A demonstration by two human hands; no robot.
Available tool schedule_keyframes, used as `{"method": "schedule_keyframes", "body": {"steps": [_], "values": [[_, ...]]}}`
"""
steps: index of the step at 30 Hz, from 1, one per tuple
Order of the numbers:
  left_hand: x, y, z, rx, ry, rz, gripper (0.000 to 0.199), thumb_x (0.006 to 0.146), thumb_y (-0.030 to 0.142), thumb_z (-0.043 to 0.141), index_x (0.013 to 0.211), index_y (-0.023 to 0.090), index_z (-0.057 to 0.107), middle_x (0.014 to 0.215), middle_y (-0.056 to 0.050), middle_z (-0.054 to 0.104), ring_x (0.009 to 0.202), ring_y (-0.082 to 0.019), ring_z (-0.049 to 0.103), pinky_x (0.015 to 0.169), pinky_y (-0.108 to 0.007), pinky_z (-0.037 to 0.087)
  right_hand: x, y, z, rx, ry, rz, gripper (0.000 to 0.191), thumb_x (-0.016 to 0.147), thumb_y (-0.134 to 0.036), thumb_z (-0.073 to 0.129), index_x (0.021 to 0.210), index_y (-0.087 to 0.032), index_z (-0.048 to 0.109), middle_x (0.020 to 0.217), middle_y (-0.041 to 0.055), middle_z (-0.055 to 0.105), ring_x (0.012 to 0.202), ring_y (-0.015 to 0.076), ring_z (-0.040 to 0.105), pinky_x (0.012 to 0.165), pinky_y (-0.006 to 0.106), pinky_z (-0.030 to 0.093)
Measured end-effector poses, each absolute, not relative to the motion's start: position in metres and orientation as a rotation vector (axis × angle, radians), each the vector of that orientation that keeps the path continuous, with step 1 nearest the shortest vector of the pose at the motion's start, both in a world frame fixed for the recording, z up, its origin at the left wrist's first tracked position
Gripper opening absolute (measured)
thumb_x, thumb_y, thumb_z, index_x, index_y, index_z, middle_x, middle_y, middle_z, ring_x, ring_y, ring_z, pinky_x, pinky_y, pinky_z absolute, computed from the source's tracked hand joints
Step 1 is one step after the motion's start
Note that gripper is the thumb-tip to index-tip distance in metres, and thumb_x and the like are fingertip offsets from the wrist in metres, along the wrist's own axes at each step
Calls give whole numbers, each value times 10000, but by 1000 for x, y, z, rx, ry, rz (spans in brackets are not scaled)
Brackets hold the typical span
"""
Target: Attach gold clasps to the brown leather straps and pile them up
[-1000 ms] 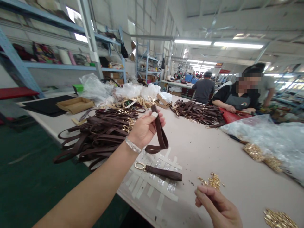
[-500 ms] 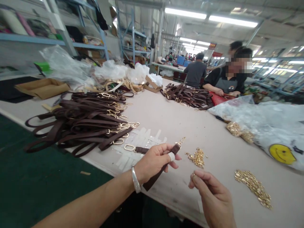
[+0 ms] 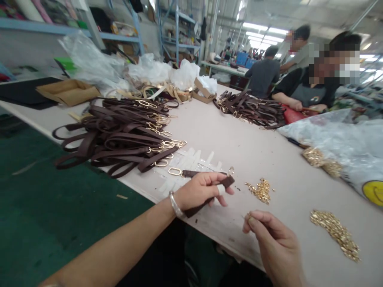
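A dark brown strap (image 3: 200,208) is in my left hand (image 3: 199,191), with a small gold clasp (image 3: 231,171) at its upper end. White tape wraps one finger of that hand. Just behind it, a strap piece with a gold oval ring (image 3: 175,171) lies on the table. My right hand (image 3: 273,241) is closed in a pinch above the table's near edge; what its fingertips hold is too small to name. Beyond it sits a little pile of gold hardware (image 3: 261,190), and a longer gold pile (image 3: 335,232) lies to the right.
Brown straps with gold rings are heaped at the left (image 3: 119,137), and another heap (image 3: 251,109) lies farther back. Plastic bags (image 3: 344,139) cover the right side. A cardboard tray (image 3: 67,91) stands back left. A person (image 3: 317,87) works across the table.
The view has shifted, so the table contents appear farther right. The strap's clasp end in my left hand has tilted lower. My right hand keeps its pinch.
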State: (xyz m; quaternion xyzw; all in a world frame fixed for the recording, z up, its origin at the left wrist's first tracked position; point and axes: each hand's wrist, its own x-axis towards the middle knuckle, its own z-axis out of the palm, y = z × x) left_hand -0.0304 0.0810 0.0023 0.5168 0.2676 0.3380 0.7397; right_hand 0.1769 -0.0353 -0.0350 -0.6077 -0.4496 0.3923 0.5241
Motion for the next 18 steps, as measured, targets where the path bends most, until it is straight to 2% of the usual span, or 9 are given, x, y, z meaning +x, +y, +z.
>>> {"method": "schedule_keyframes", "body": {"steps": [4, 10, 18], "values": [[-29, 44, 8, 1173, 707, 610, 225, 905, 243, 570, 1108, 193, 656, 1130, -70, 707, 730, -115, 694, 461, -139, 384, 161, -31, -25, -1333, -1104, 955, 122, 837, -341, 734, 886, -230, 720, 693, -15, 656, 700, 133, 602, 687, 239, 500], [-24, 25, 8, 1196, 675, 650, 228, 920, 189, 530, 1098, 195, 671, 878, -9, 683, 734, -109, 610, 529, -159, 392, 146, -35, -20, -1415, -1061, 1009, 157, 818, -378, 744, 836, -224, 723, 668, -15, 660, 676, 147, 639, 662, 243, 540], [-14, 17, 5, 1309, 719, 635, 276, 917, 164, 518, 1133, 212, 683, 930, 0, 695, 663, -96, 556, 535, -178, 403, 152, -39, -23, -1441, -1030, 1035, 192, 791, -403, 751, 844, -219, 745, 701, 5, 701, 663, 159, 653, 644, 241, 553]]}}
